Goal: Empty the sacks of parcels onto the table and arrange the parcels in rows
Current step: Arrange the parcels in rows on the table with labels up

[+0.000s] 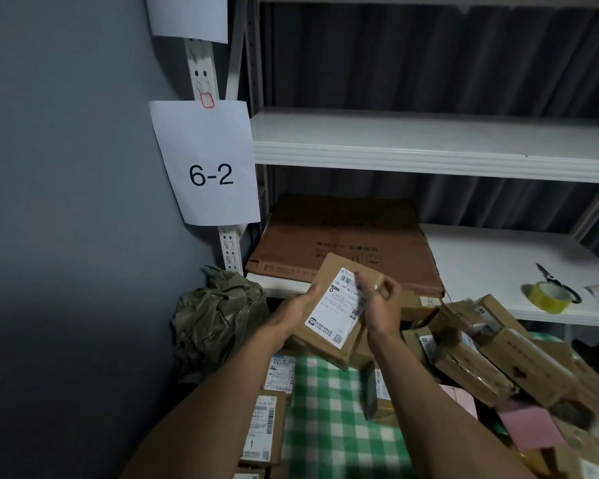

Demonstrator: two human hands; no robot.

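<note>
cardboard parcel [338, 314] — both grips

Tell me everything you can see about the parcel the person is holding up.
The parcel is a flat, brown cardboard box with a white shipping label on its upper face, printed with barcodes, text and a small QR code. It is held tilted above the green checked tablecloth, off the table. The left hand grips its left edge, and the right hand holds its right side, fingers curled over the far corner. It looks closed and undamaged. The pile of other boxes lies to its right.
</note>
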